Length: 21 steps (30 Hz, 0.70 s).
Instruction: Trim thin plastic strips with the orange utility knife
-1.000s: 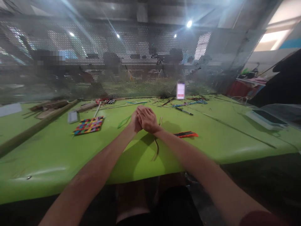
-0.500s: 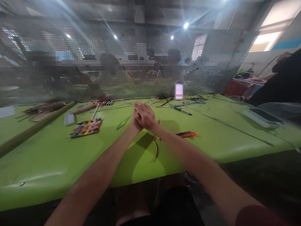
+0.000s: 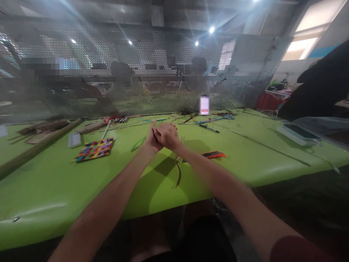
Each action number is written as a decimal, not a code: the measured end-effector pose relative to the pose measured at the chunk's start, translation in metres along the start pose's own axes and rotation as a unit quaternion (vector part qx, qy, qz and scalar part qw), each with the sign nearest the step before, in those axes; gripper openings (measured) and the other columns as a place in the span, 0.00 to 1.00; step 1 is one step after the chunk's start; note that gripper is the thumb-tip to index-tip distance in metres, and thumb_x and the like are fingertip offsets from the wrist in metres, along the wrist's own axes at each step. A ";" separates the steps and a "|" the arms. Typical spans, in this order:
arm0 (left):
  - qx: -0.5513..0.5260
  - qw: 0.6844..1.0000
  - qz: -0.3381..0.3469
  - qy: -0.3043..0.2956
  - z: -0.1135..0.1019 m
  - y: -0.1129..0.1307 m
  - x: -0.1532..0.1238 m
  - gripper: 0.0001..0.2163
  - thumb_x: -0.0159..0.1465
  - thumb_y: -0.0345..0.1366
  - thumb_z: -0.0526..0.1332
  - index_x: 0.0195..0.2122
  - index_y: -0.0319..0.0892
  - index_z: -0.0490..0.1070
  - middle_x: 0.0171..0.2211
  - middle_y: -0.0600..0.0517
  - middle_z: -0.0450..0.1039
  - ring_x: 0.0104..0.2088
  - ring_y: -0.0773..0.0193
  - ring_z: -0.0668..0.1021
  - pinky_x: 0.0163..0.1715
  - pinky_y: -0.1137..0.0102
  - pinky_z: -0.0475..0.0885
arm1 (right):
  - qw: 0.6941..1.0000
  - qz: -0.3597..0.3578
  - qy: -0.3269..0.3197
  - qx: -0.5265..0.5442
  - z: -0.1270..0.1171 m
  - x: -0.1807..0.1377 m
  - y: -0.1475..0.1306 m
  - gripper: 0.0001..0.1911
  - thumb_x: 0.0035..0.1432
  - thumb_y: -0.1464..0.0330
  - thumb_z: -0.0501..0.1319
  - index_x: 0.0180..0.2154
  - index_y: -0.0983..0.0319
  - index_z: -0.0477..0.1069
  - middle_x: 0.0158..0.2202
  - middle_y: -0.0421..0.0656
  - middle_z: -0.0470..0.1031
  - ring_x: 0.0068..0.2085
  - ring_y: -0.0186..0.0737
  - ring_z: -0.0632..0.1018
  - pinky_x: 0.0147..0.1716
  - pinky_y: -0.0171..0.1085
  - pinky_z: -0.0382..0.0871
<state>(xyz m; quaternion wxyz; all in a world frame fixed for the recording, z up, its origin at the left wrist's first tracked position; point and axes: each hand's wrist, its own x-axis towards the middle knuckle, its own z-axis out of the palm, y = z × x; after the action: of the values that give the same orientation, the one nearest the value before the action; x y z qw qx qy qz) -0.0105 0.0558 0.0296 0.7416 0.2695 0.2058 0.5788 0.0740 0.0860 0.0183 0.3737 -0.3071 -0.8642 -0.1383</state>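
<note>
My left hand (image 3: 150, 139) and my right hand (image 3: 167, 135) are pressed together above the green table (image 3: 54, 182), arms stretched forward. The right hand's fingers wrap over the left; nothing shows between them. Just under the hands lies a thin bent strip (image 3: 177, 171). A black and orange cutter (image 3: 213, 155) lies to the right of my right forearm. A green strip (image 3: 137, 143) lies left of my hands.
A multicoloured woven mat (image 3: 94, 149) lies at left, beside a small grey card (image 3: 74, 139) and a long bamboo pole (image 3: 32, 151). A phone (image 3: 204, 104) stands against the perforated screen (image 3: 136, 65). A pen (image 3: 208, 128), scraps and a white tray (image 3: 297, 133) lie further right.
My clasped hands have shifted slightly left and stayed together; the view has turned a little to the right.
</note>
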 end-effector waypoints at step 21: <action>0.011 0.994 0.105 -0.018 0.007 -0.013 -0.007 0.24 0.69 0.54 0.49 0.44 0.42 0.76 0.46 0.43 0.80 0.57 0.49 0.77 0.58 0.52 0.70 | 0.993 0.055 0.081 0.060 -0.007 0.000 -0.021 0.21 0.74 0.65 0.47 0.34 0.61 0.75 0.37 0.47 0.77 0.44 0.42 0.77 0.51 0.41 0.70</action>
<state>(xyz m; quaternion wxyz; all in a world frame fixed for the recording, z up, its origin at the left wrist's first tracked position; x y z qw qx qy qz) 0.0014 0.0453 0.0263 0.6775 0.3078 0.1699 0.6461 0.0647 0.0666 0.0225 0.4675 -0.3187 -0.8196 -0.0898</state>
